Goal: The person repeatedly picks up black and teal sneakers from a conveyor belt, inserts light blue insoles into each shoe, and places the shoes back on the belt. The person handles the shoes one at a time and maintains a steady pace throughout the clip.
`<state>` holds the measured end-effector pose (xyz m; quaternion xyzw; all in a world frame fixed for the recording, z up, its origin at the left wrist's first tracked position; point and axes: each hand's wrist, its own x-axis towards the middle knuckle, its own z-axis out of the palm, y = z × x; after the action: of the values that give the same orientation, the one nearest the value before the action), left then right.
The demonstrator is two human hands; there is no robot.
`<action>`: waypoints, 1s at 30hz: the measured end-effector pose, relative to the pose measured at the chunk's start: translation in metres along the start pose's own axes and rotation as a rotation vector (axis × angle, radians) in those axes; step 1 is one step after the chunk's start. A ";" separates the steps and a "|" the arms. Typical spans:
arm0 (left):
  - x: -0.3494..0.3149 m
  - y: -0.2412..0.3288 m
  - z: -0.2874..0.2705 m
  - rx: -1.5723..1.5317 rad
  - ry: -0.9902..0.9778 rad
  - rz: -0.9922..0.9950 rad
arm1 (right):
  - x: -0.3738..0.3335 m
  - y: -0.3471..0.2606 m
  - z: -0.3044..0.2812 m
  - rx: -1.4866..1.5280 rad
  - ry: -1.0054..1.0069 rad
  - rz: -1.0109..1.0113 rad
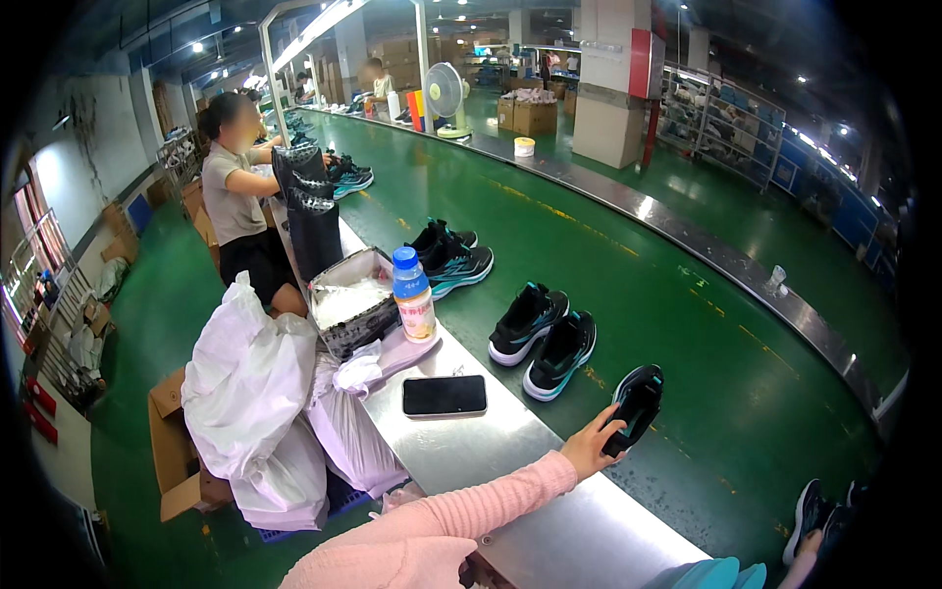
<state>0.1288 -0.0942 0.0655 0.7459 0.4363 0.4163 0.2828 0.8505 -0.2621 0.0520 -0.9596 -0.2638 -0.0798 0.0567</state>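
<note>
My left hand (591,447), in a pink sleeve, grips a black sneaker (642,398) by its heel end, over the edge of the metal bench and the green belt. Its fingers wrap the collar, with the toe pointing away. A pair of black sneakers with teal trim and white soles (561,353) stands on the belt just to the left. At the lower right rim, my right hand (807,552) is on another black sneaker (807,510), its fingers partly hidden. More dark footwear shows beside that one, cut off by the picture's edge.
A phone (444,396), a drink bottle (413,299) and an open box (345,304) sit on the metal bench (549,520). White sacks (257,393) stand at left. Farther along the green belt (628,294) are more sneakers (456,257) and a co-worker (238,191).
</note>
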 end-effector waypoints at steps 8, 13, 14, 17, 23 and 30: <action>0.005 -0.001 0.005 -0.063 0.084 0.067 | -0.214 -0.257 -0.133 0.755 -0.556 -0.455; 0.013 -0.012 0.007 -0.057 0.079 0.095 | -0.360 -0.362 -0.175 0.568 -0.695 -0.970; 0.014 -0.013 0.003 -0.040 0.083 0.101 | -0.378 -0.371 -0.172 0.480 -0.499 -1.173; 0.013 -0.013 -0.004 -0.066 0.143 0.114 | -0.433 -0.378 -0.231 0.268 -0.473 -1.352; -0.001 0.018 0.001 -0.002 0.209 0.563 | -0.428 -0.297 -0.291 0.254 -0.075 -0.983; 0.012 0.034 0.038 0.339 -0.213 0.621 | -0.395 -0.109 -0.221 -0.174 -0.111 -0.130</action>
<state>0.1788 -0.1015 0.0783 0.9182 0.2202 0.3240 0.0593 0.4320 -0.3984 0.2034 -0.9446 -0.3204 -0.0529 -0.0468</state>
